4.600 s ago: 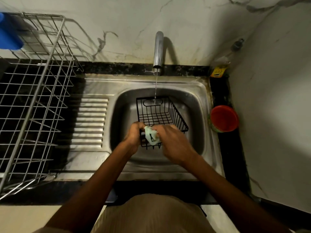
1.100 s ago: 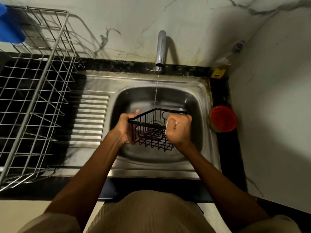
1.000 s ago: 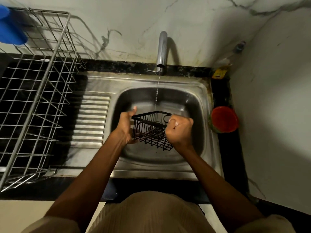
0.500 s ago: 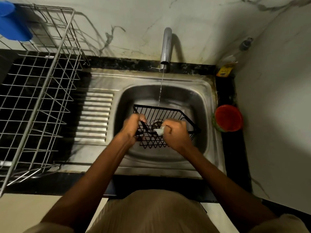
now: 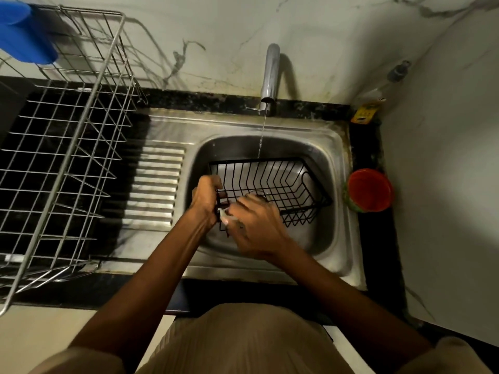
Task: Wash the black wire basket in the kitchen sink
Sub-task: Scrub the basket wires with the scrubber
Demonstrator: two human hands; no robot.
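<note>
Black wire basket (image 5: 272,184) inside the steel sink (image 5: 343,238), open side up, tilted, right end down toward the bowl's right wall. Thin stream of water (image 5: 261,139) from the tap (image 5: 270,74), landing at the basket's far rim.

Left hand (image 5: 206,197) at the basket's near-left corner, fingers curled round the rim wire, gripping. Right hand (image 5: 256,225) just beside it over the near edge, fingers bent and pinching a small pale scrubber (image 5: 224,214) against the wires; only a sliver of the scrubber visible between the 2 hands. Both forearms bare, reaching in from below.

Left of the bowl, ribbed draining board (image 5: 156,184). Further left, large silver dish rack (image 5: 67,147) on the dark counter, with a blue plastic container (image 5: 24,33) at its far corner. Right of the sink, red round tub (image 5: 370,190) on the black counter strip. In the back right corner, a small yellow-labelled bottle (image 5: 364,114), blurred. Pale marbled wall (image 5: 216,36) behind the tap and along the right side.
</note>
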